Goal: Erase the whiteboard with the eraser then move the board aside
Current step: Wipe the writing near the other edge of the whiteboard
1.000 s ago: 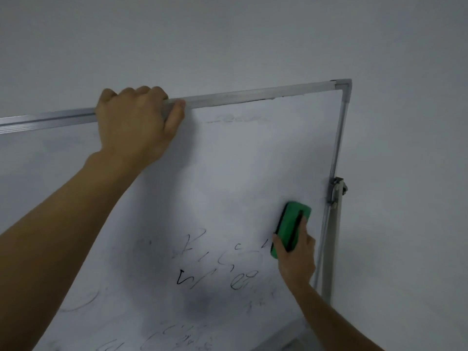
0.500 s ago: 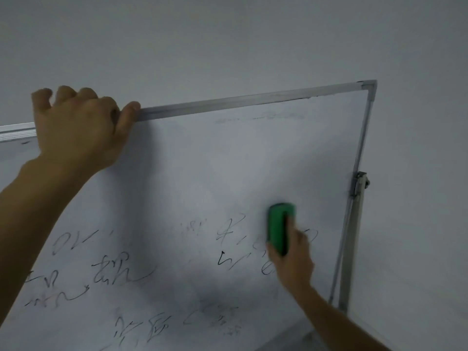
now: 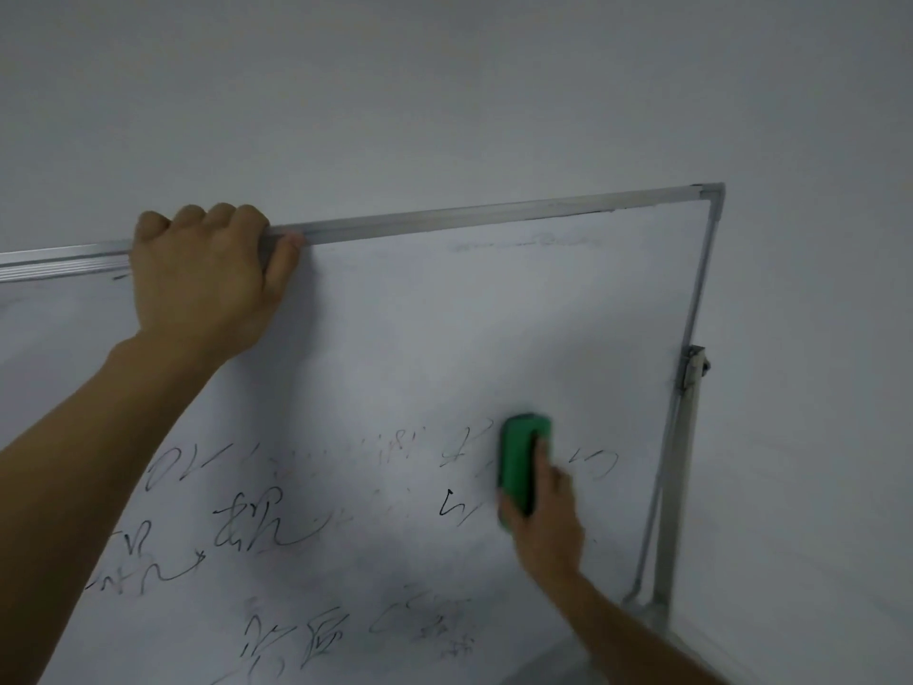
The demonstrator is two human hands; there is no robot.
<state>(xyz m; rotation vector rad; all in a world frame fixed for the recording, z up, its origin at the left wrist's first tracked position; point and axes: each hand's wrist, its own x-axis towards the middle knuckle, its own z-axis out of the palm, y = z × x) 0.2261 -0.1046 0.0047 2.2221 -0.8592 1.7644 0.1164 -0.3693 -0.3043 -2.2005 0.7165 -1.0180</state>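
Low at right, right hand (image 3: 543, 516) grips green eraser (image 3: 518, 462), flat against whiteboard (image 3: 444, 338) amid scrawl. Higher left, left hand (image 3: 207, 284) curls over top frame (image 3: 469, 217), steadying. Erasing step, unfinished; next wipe leftward, downward over writing.

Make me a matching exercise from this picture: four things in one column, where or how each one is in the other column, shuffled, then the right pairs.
Things:
1. left hand
2. right hand
3. eraser
4. marker writing

States:
A. green, flat against the whiteboard
B. grips the top frame
C. holds the eraser
D. spread across the lower half of the whiteboard

Pairs: 1-B, 2-C, 3-A, 4-D
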